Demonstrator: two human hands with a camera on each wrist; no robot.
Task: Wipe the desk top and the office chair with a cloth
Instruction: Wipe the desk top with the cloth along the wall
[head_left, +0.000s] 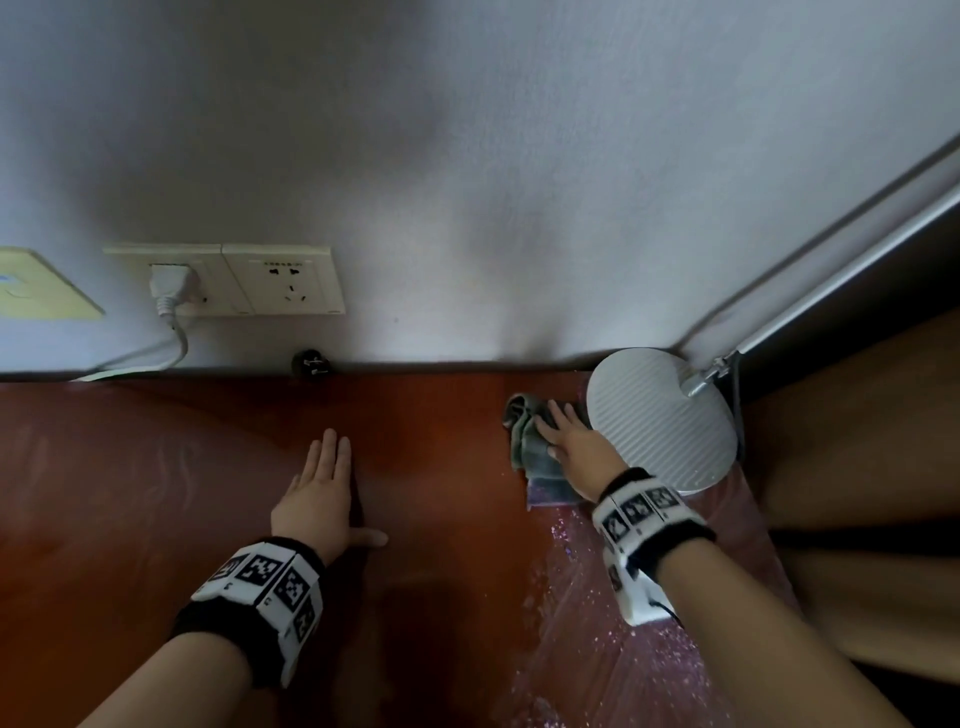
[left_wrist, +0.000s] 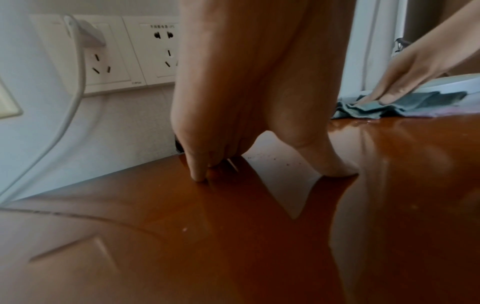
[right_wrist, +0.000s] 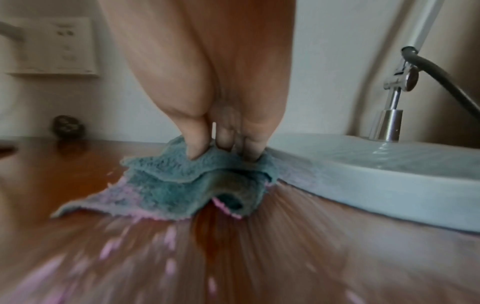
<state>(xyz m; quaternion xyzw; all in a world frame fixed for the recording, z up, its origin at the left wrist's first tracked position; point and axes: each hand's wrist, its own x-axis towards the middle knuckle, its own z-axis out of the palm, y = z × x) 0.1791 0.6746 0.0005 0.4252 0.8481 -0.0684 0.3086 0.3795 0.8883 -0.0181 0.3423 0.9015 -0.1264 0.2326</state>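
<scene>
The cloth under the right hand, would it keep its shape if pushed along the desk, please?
Probably not: the cloth already lies in soft folds, so it would likely bunch up. Its fuzzy pile looks grippy under the right hand.

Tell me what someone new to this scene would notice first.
Probably the right hand pressing a crumpled teal cloth onto the glossy red-brown desk top, right beside the round white lamp base in the far right corner. The left hand lies flat mid-desk, below wall sockets with one white plug in.
</scene>
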